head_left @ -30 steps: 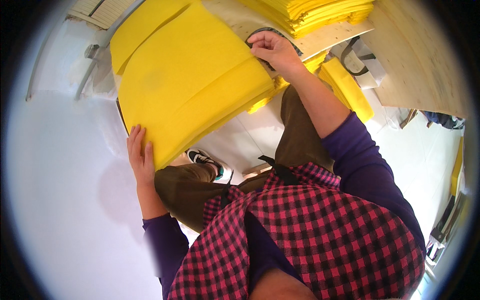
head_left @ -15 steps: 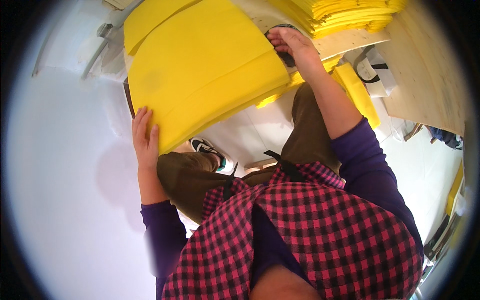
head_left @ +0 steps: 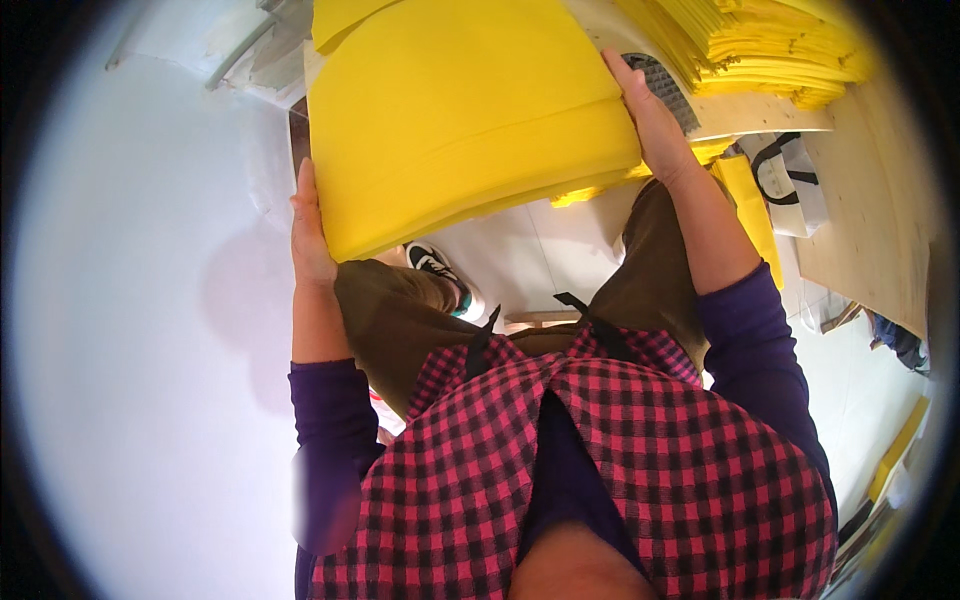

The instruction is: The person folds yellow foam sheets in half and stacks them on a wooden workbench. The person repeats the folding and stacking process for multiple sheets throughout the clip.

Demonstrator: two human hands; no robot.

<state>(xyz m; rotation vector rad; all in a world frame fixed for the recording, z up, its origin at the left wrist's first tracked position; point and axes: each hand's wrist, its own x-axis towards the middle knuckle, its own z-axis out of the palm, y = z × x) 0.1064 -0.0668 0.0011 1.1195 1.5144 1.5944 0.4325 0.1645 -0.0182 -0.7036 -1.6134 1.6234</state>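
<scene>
A stack of yellow cloth-like sheets [head_left: 460,120] lies in front of me over the table, its near edge overhanging above my knees. Along the stack's left edge my left hand [head_left: 312,230] rests upright, fingers straight and lying against the side. My right hand [head_left: 655,125] lies flat against the right edge with its fingers extended; part of them is hidden by the stack. Just beside the right hand is a dark, rounded pad with a ridged surface [head_left: 668,88]. Both hands touch only the stack's sides.
Further yellow sheets [head_left: 770,50] are piled on the wooden table [head_left: 760,117] at the far right. Below hang more yellow pieces [head_left: 745,195] and a white bag with black handles [head_left: 800,185]. A wooden panel [head_left: 870,200] stands at right, a white wall [head_left: 150,300] at left.
My right hand has left the dark pad and come against the stack's right edge. My left hand now lies flatter along the left edge. The whole view has shifted slightly.
</scene>
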